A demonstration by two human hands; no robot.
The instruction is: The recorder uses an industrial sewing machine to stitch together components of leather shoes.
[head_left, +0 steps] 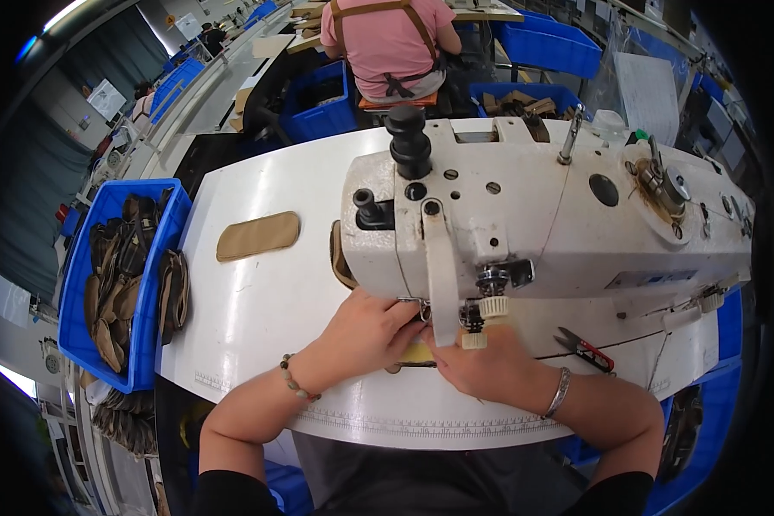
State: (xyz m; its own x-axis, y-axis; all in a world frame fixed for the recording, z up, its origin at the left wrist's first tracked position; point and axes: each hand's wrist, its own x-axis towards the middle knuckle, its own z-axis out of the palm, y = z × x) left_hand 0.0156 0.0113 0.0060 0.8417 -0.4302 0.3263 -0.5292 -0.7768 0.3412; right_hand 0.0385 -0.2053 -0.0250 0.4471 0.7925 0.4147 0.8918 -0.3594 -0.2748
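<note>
At the needle end of a white sewing machine [568, 215], my two hands are close together, fingers bent and closed. My left hand [365, 334] pinches beside the presser foot area, its fingertips partly behind the machine head. My right hand [482, 363] is just right of it, fingers bent under the machine's white lever. Between them a small part of a fabric piece with a brown edge [394, 369] shows, next to a yellow strip [418, 353]; most of it is hidden. A tan, dark-edged piece [340, 256] sticks out behind the machine head.
A flat tan oblong pad [258, 236] lies on the white table [241, 318]. Red-handled thread snips [586, 351] rest right of my right hand. A blue bin [172, 224] of dark and tan pieces stands left. Ahead sits a person in pink [385, 52] among blue bins.
</note>
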